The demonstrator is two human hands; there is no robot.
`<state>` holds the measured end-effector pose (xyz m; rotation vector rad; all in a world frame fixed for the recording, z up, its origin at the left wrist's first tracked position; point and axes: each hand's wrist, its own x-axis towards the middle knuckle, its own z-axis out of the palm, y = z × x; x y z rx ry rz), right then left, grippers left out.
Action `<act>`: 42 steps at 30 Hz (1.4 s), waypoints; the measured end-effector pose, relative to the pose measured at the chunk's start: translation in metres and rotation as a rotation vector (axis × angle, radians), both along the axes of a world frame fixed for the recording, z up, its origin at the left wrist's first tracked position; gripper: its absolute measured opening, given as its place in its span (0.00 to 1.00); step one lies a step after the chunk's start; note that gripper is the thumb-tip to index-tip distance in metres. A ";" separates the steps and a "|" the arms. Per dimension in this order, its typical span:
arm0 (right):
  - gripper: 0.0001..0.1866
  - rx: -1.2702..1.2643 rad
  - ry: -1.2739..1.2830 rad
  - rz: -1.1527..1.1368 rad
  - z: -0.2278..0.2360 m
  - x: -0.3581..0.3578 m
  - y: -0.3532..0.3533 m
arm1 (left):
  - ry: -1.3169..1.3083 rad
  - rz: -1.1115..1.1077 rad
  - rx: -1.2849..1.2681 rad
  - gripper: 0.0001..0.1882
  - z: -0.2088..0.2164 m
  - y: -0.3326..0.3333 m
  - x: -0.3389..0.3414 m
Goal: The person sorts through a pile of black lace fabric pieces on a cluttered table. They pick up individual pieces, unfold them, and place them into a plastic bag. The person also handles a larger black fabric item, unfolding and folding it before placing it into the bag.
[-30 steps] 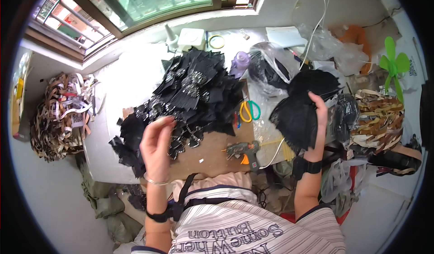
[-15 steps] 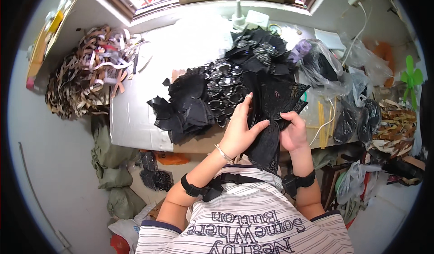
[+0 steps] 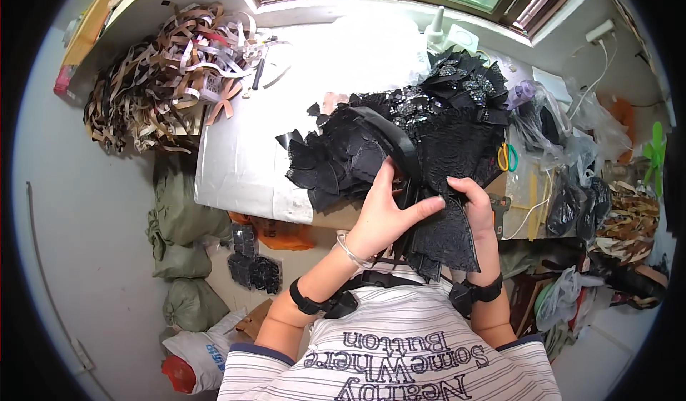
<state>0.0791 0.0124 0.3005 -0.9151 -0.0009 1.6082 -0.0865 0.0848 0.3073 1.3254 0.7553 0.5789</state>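
Note:
Before me, at the front edge of the table, my two hands hold a stack of black textured, lace-like cut pieces point(image 3: 446, 240). Their lower ends hang past the edge toward my shirt. My left hand point(image 3: 386, 212) is closed round the left side, thumb across the front and fingers partly hidden behind black strips. My right hand point(image 3: 477, 204) grips the right side, its thumb on top and most fingers out of sight behind. Smooth black strips point(image 3: 393, 133) arch above my left fingers. Beyond lie a heap of matt black pieces point(image 3: 332, 154) and black sequined pieces point(image 3: 468, 79).
Scissors with yellow and teal handles point(image 3: 508, 157) lie right of the stack. Clear plastic bags point(image 3: 536, 133) crowd the right side. A tangle of brown and white strips point(image 3: 164, 79) fills the left. A white glue bottle point(image 3: 435, 29) stands by the window.
My view has swung, so the table sits farther right in the picture. The black strips now arch up over my left hand, and the scissors' handles show more fully. Both hands keep their hold.

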 end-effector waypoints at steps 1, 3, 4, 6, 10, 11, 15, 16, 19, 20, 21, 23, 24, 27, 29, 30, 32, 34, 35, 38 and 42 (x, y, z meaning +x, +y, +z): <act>0.13 -0.041 0.018 -0.030 0.000 -0.005 0.000 | -0.034 0.052 -0.050 0.39 -0.002 -0.001 -0.004; 0.13 -0.067 0.041 -0.063 -0.004 -0.012 -0.001 | -0.102 0.152 -0.148 0.37 -0.009 -0.005 -0.010; 0.13 -0.079 0.052 -0.081 -0.007 -0.015 -0.001 | -0.103 0.147 -0.132 0.36 -0.008 -0.004 -0.014; 0.13 -0.102 0.091 -0.107 -0.010 -0.023 -0.001 | -0.105 0.136 -0.101 0.34 -0.004 -0.004 -0.022; 0.13 -0.125 0.159 -0.097 -0.006 -0.035 -0.006 | -0.150 0.078 -0.093 0.36 -0.001 -0.006 -0.032; 0.13 -0.109 0.159 -0.094 -0.006 -0.036 -0.009 | -0.145 0.053 -0.086 0.37 0.002 -0.006 -0.034; 0.13 -0.028 0.086 -0.088 -0.024 -0.038 -0.024 | -0.096 0.000 0.015 0.38 -0.004 -0.009 -0.037; 0.14 -0.005 0.049 -0.083 -0.026 -0.039 -0.027 | -0.093 0.006 -0.005 0.36 -0.007 -0.011 -0.038; 0.18 0.157 -0.093 -0.193 -0.002 -0.063 -0.026 | -0.043 -0.013 -0.070 0.32 -0.021 -0.016 -0.040; 0.21 0.192 -0.013 -0.172 -0.004 -0.067 -0.027 | -0.001 -0.045 -0.096 0.31 -0.030 -0.017 -0.042; 0.24 0.225 0.067 -0.152 -0.009 -0.069 -0.029 | 0.040 -0.079 -0.124 0.30 -0.030 -0.016 -0.042; 0.31 0.270 0.107 -0.135 -0.017 -0.072 -0.033 | -0.047 -0.033 -0.244 0.31 -0.020 -0.022 -0.037; 0.34 0.282 0.072 -0.137 -0.020 -0.074 -0.036 | -0.088 -0.005 -0.303 0.32 -0.016 -0.025 -0.035; 0.40 0.282 -0.020 -0.100 -0.022 -0.075 -0.043 | 0.008 -0.135 0.095 0.39 -0.017 -0.031 -0.032; 0.42 0.289 -0.056 -0.102 -0.015 -0.079 -0.042 | 0.041 -0.143 0.208 0.44 -0.010 -0.035 -0.030; 0.43 0.304 -0.057 -0.104 -0.015 -0.080 -0.043 | 0.057 -0.148 0.264 0.46 -0.007 -0.037 -0.030; 0.43 0.333 -0.060 -0.107 -0.015 -0.081 -0.046 | 0.117 -0.168 0.193 0.44 -0.011 -0.038 -0.029; 0.43 0.387 -0.063 -0.133 -0.015 -0.084 -0.043 | 0.089 -0.136 0.124 0.40 -0.021 -0.039 -0.027; 0.43 0.413 -0.065 -0.146 -0.016 -0.084 -0.043 | 0.071 -0.112 0.104 0.39 -0.023 -0.040 -0.027; 0.42 0.393 -0.066 -0.144 -0.019 -0.081 -0.043 | -0.045 0.000 0.034 0.35 -0.021 -0.043 -0.028; 0.31 0.389 0.058 -0.193 -0.018 -0.073 -0.045 | -0.126 0.076 -0.120 0.34 -0.027 -0.040 -0.029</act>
